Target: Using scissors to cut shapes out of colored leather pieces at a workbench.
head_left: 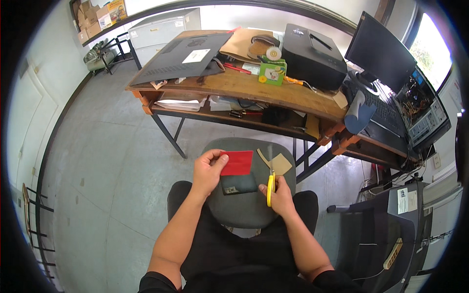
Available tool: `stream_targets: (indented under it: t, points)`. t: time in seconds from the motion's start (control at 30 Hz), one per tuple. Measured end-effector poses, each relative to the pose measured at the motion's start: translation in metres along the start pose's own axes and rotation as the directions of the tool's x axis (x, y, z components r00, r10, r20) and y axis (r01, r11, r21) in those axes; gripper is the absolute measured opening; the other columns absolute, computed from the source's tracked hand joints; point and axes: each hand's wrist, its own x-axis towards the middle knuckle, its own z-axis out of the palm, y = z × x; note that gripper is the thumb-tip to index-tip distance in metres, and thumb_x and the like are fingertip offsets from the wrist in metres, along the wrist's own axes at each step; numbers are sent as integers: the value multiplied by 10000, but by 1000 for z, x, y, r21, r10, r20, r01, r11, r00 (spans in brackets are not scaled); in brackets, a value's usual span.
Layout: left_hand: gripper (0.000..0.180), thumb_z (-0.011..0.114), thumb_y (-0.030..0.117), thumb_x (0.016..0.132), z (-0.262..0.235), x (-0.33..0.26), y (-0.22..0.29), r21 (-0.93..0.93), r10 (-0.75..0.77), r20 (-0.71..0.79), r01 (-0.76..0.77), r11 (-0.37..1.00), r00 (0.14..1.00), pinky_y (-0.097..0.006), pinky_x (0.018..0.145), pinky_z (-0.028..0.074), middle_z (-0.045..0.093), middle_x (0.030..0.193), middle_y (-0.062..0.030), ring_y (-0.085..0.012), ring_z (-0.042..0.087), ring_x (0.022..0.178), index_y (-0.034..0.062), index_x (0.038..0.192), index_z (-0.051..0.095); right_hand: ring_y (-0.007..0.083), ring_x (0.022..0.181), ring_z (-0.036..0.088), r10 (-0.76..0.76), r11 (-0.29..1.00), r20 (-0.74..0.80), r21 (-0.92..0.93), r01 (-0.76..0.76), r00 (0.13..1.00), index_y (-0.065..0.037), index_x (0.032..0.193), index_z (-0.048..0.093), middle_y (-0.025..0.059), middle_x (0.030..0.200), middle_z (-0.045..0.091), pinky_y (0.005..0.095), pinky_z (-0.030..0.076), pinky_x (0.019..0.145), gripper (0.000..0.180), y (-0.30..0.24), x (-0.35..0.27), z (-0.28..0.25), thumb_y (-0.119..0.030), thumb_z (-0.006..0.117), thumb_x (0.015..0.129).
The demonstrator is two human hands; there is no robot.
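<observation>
Black sleeves [157, 282] bordering red sheet [238, 163] and yellow scissors [270, 191]

Above the grey seat [234, 215], my left hand [207, 171] is pinching the sheet's left side. My right hand [280, 196] is gripping the scissors' handles. Tan pieces [282, 165] and a dark rectangle [240, 182] are lying on the seat.

Grey floor [100, 161] bordered by white wall [63, 68] at left. Pale cabinet [163, 29] seen beyond wooden desk [298, 98]; window [432, 51] at right brightly lit.

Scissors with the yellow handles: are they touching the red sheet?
Apart. The head view shows it plainly: the grey stool seat is visible between the right edge of the red sheet and the scissors.
</observation>
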Motion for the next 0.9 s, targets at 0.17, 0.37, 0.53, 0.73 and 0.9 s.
stream_targets:
  t: [0.17, 0.37, 0.53, 0.73, 0.9]
  points:
    - [155, 580, 68, 843, -10, 4, -25, -33, -74, 6, 74, 997, 997, -213, 706, 452, 619, 852, -41, -76, 561, 754, -24, 967, 594, 363, 972, 532, -125, 861, 319, -435, 262, 939, 31, 1095, 510, 222, 988, 552, 373, 430, 841, 480, 58, 1, -7, -238, 676, 734]
    - [199, 557, 39, 847, -7, 3, -60, -44, -244, 123, 251, 967, 962, -227, 717, 470, 626, 882, -73, -99, 581, 788, -42, 1027, 577, 331, 923, 559, -49, 808, 480, -497, 317, 876, -22, 1015, 571, 182, 923, 599, 402, 436, 829, 322, 81, 16, 6, -143, 646, 726]
    - [327, 527, -36, 825, -8, -5, -73, 103, -299, 159, 285, 953, 941, -235, 736, 473, 615, 938, -98, -123, 588, 825, -26, 1151, 491, 292, 943, 588, -56, 976, 271, -187, 110, 961, -44, 1126, 533, 195, 985, 603, 354, 480, 759, 414, 51, 16, 4, -114, 660, 738]
    - [510, 528, -68, 778, 2, -13, -62, 100, -227, 308, 206, 973, 924, -247, 732, 473, 602, 958, -109, -139, 590, 832, 32, 1257, 384, 216, 974, 569, -194, 964, 312, 236, 122, 930, -60, 1344, 310, 178, 1136, 536, 296, 476, 787, 683, 12, 19, 9, -61, 662, 759]
    - [584, 548, -107, 734, 5, -15, -45, -17, -164, 480, 196, 980, 862, -257, 785, 471, 510, 1089, -105, -138, 554, 925, 32, 1270, 363, 213, 1083, 505, -250, 909, 279, 397, 125, 927, -32, 1337, 314, 169, 1240, 455, 294, 423, 897, 728, 16, 27, 9, -32, 698, 718]
